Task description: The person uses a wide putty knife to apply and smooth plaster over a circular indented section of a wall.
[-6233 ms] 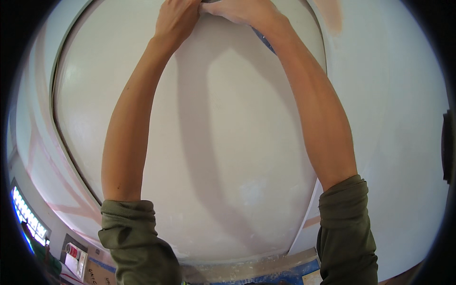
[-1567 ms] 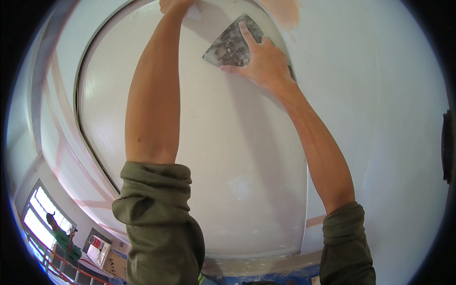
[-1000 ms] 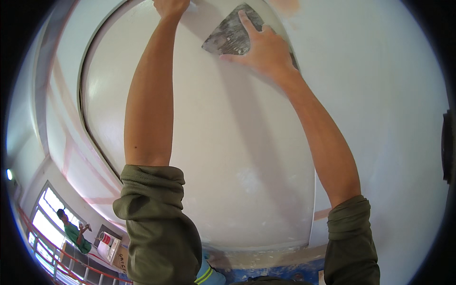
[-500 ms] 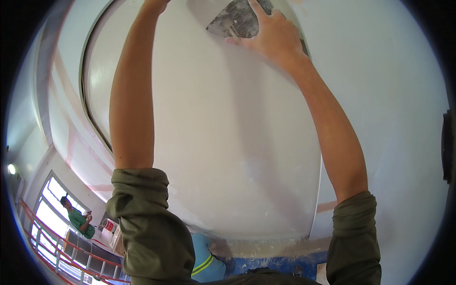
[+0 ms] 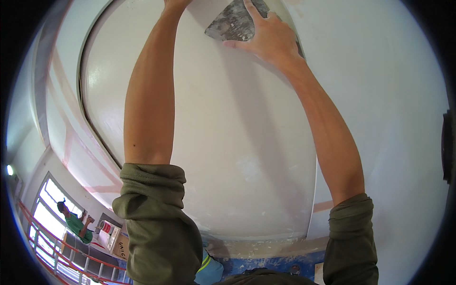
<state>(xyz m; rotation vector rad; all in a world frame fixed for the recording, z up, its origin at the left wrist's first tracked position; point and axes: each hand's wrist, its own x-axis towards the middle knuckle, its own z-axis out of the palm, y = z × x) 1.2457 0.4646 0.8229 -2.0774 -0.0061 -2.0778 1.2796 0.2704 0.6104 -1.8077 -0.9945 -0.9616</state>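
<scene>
My right hand grips a wide, grey-stained putty knife near the top of the view. One finger stretches along the blade and the thumb lies by its lower edge; the handle is hidden. The blade lies close against a large off-white, smooth panel, near its right border. To the left, my left hand reaches up to the same panel, but the top edge of the picture cuts it off. Its fingers, and anything in them, are out of sight.
A dark gap curves along the panel's left side. At lower left, a person in green stands behind an orange-railed ladder, near a wooden box. Light-blue cloth with a yellow stripe shows below, beside a blue surface.
My left arm has swung to the right, toward the putty knife. My right hand and the knife have shifted slightly left in the picture. The view itself has moved a little.
</scene>
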